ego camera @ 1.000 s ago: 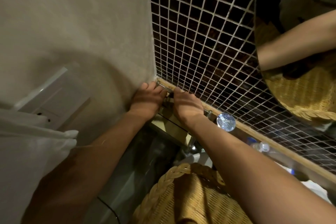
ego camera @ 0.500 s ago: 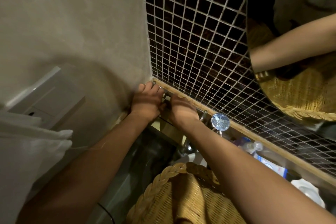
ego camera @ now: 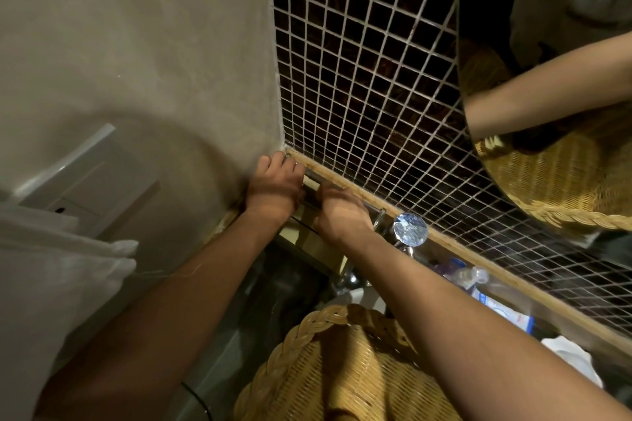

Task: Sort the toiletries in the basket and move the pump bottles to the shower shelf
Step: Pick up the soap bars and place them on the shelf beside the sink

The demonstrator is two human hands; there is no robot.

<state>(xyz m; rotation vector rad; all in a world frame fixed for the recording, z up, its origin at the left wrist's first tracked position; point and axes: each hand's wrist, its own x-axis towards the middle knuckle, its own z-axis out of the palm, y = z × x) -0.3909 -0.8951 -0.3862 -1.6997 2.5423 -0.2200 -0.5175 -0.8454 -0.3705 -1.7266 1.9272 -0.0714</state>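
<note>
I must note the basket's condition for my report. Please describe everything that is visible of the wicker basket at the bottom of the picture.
The wicker basket is woven of yellow-tan cane, fine and tight on the wall, with a thick braided rim curving over its top edge. It sits at the bottom of the view, below both forearms, and the frame cuts off its lower part. The right forearm crosses in front of its right side. Its inside and contents cannot be seen. A reflection of it shows in the mirror.

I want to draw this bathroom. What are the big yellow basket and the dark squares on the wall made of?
The tan woven basket looks like wicker or rattan: fine matte weave and a thick braided rim. The dark brown square-tiled wall looks like glossy mosaic tile, perhaps glass or ceramic, with pale grout lines between the squares.
</note>
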